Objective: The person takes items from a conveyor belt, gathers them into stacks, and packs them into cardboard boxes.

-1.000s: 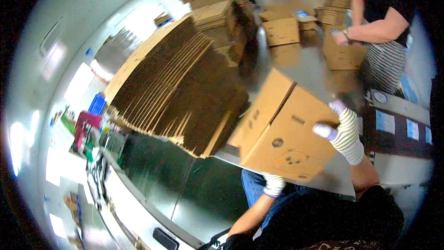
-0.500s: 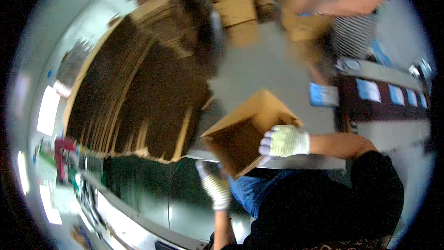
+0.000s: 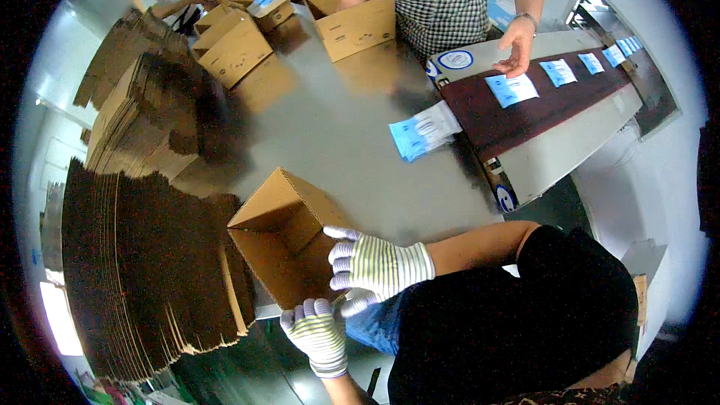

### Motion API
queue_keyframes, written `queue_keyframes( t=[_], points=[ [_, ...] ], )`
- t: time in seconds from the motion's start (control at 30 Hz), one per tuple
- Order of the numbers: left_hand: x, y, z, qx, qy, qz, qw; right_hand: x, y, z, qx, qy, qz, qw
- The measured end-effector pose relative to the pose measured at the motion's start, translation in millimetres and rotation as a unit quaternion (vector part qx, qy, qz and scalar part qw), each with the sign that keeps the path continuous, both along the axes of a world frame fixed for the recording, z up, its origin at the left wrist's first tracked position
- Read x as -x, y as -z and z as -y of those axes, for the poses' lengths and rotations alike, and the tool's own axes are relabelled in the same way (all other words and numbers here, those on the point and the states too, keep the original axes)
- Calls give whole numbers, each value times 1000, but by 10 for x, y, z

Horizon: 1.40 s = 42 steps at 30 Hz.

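An open cardboard box stands at the near edge of the grey table, its bare inside facing up. My right hand, in a striped white and yellow-green glove, grips the box's right side, with its fingers over the rim and its thumb lower down on the outside. My gloved left hand is at the near corner, its fingers bent over the rim there. Its thumb is hard to make out.
Flattened cardboard stacks stand on the left. Blue-and-white packets lie at the end of a dark conveyor belt and along it. Across the grey table, a co-worker in a checked apron reaches into another box.
The view has swung, so the conveyor and co-worker show more fully. My left hand, apart from the box before, now touches its near corner. My right hand keeps hold of its right side.
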State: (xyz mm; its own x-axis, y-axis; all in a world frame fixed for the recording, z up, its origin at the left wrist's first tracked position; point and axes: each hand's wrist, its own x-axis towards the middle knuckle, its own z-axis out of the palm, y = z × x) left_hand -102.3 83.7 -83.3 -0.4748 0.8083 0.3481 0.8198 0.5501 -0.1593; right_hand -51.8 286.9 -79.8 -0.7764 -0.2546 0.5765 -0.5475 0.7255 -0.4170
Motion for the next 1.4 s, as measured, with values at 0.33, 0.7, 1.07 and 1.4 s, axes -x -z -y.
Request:
queue_keyframes(
  t=[0.33, 0.7, 1.07, 1.4],
  points=[
    [-131, 263, -257, -182, -50, -126, 974, 157, 167, -247, 73, -45, -192, 978],
    [-188, 171, -238, -195, -57, -125, 971, 114, 94, -178, 101, -70, -159, 980],
    [-238, 131, -274, -208, -69, -110, 969, 127, 175, -182, 71, -46, -179, 980],
    [-247, 83, -270, -199, -68, -109, 971, 83, 122, -167, 92, -43, -182, 978]
  ],
)
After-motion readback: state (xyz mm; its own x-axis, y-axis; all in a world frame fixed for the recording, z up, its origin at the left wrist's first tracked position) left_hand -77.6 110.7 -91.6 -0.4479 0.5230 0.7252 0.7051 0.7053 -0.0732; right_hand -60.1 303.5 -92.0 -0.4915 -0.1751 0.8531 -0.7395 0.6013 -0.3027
